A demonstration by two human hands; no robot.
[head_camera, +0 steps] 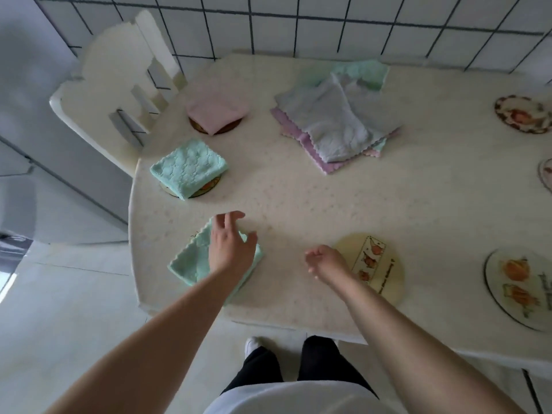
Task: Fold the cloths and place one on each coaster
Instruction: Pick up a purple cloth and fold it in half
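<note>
Left hand: the left hand (228, 249) is hovering over the nearest folded green cloth (191, 262), fingers spread and relaxed, gripping nothing; whether the palm is touching the cloth cannot be told.
Right hand: the right hand (325, 261) is hanging just above the counter (298, 198), fingers loosely curled, holding nothing, its wrist partly covering the bare near coaster (385, 264).
Nearest cloth: it is lying at the counter's near left edge, with only a sliver of coaster showing at its far corner.
Second green cloth: a folded green cloth (188, 168) is sitting on a coaster (206, 186) farther along the left edge.
Pink cloth: a folded pink cloth (215, 110) is resting on a dark coaster (228, 127) beyond that.
Unfolded pile: a loose pile of cloths (334, 115) in grey, lilac, and green is lying in the far middle of the counter.
Uncovered coasters: a glass coaster (513, 285) is sitting near right, and an oval coaster (522, 115) far right, both well apart from the pile.
Chair: a white chair (113, 85) is standing at the counter's far left corner.
</note>
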